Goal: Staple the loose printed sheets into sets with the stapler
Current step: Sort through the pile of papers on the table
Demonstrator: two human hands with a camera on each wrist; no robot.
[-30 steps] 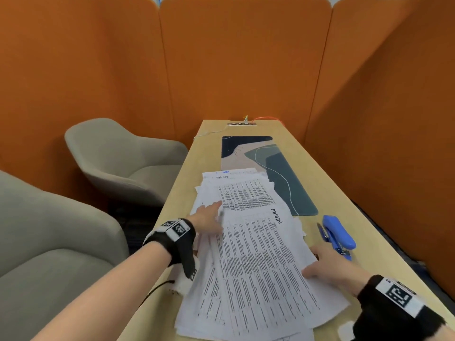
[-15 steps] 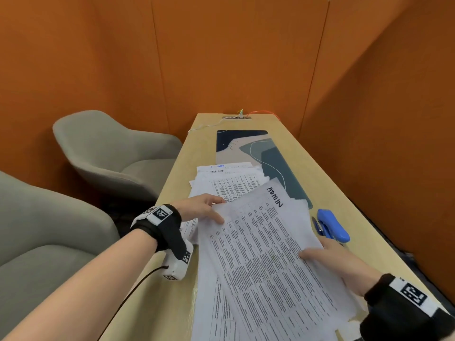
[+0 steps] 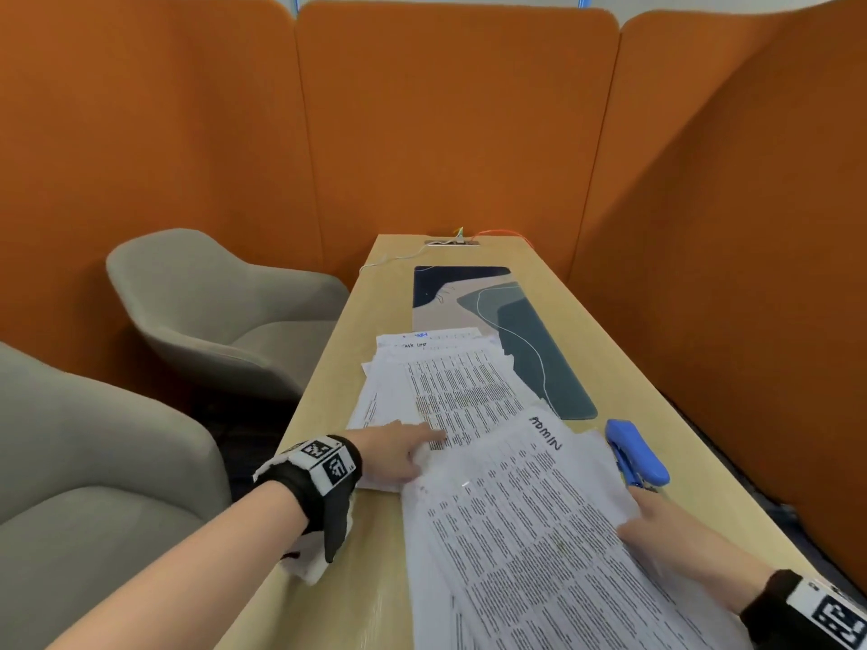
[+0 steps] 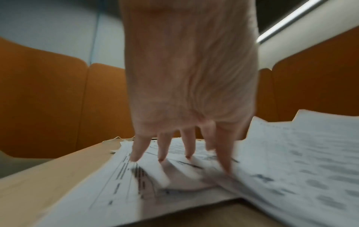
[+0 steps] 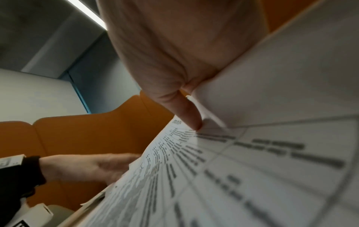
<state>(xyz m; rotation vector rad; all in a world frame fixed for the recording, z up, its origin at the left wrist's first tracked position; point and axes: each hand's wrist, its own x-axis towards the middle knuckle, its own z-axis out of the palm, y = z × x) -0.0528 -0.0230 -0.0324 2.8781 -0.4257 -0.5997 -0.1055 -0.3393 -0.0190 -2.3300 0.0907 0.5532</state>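
Note:
A loose pile of printed sheets (image 3: 450, 382) lies spread along the middle of the table. My left hand (image 3: 403, 455) lies on its near left part; the straight fingers (image 4: 161, 147) press the paper down. A near bundle of sheets (image 3: 525, 532) with handwriting at its top lies slanted over that pile. My right hand (image 3: 657, 523) pinches this bundle at its right edge, the thumb (image 5: 190, 118) on the printed face and the fingers hidden behind paper. The blue stapler (image 3: 638, 455) rests on the table just beyond my right hand, untouched.
The narrow wooden table (image 3: 657, 391) carries a patterned desk mat (image 3: 530, 330) beyond the papers and a socket with cables (image 3: 452, 243) at its far end. Orange partitions (image 3: 703, 227) close off the right and back. Two grey armchairs (image 3: 225, 312) stand on the left.
The near bundle has slid toward me and to the right, off the far pile. My left hand left the bundle's edge and now presses on the far pile.

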